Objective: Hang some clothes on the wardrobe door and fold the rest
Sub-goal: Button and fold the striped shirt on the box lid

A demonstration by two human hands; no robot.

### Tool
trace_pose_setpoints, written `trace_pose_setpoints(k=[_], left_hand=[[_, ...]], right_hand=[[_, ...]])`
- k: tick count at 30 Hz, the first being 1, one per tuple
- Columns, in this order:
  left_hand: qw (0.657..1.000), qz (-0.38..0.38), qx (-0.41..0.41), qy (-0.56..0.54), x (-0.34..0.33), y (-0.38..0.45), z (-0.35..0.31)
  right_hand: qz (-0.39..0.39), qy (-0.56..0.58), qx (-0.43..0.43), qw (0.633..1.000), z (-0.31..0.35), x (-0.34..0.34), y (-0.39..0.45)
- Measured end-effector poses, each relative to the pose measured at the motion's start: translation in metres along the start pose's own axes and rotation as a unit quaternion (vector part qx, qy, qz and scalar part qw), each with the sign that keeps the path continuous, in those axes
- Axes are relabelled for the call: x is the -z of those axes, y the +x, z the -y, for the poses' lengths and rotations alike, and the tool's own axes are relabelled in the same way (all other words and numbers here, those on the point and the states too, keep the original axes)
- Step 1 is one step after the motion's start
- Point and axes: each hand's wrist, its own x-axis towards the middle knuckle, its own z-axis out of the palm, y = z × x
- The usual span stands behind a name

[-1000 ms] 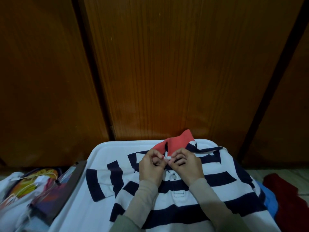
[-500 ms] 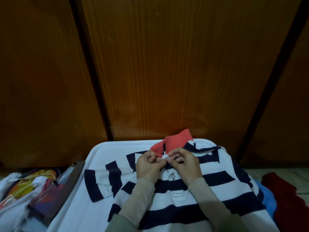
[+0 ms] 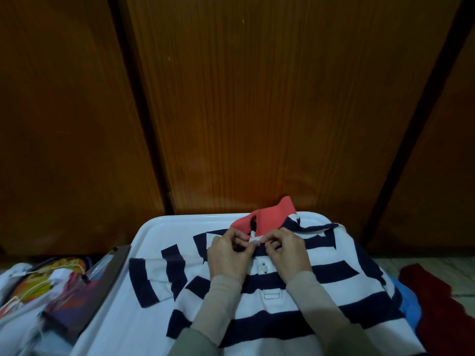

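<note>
Fingers of both hands pinching striped polo shirt placket.

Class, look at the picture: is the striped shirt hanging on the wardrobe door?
No, the striped shirt lies flat on the white table, both hands pinching its placket below the collar.

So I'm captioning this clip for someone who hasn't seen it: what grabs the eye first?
The navy-and-white striped polo shirt, spread flat on a white table in the lower middle, its coral collar at the far edge. The left hand and right hand pinch the placket just below that collar. Dark wooden wardrobe doors fill the background.
</note>
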Motion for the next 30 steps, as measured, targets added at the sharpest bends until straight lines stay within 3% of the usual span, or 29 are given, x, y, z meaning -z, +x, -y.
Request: trace_pose_setpoints(k=[5, 8, 16, 22, 27, 30], left_hand=[[0.998, -0.034, -0.010, 0.053, -0.001, 0.001, 0.002], [0.997, -0.060, 0.024, 0.042, 0.001, 0.002, 0.004], [0.996, 0.040, 0.080, -0.021, 0.009, 0.004, 0.001], [0.965, 0.152, 0.100, -0.190, 0.015, -0.001, 0.000], [0.963, 0.186, 0.119, -0.154, 0.010, -0.001, 0.006], [0.962, 0.185, 0.152, -0.135, 0.014, -0.008, -0.008]], right_hand=[[0.019, -0.073, 0.016, 0.997, -0.003, 0.001, 0.000], [0.015, -0.089, 0.011, 0.996, -0.004, 0.002, -0.001], [0.020, -0.082, -0.031, 0.996, 0.003, 0.007, -0.005], [0.054, -0.071, -0.146, 0.985, 0.023, 0.024, 0.006], [0.067, -0.114, -0.129, 0.983, 0.030, 0.029, 0.010], [0.062, -0.081, -0.133, 0.986, 0.030, 0.032, 0.005]])
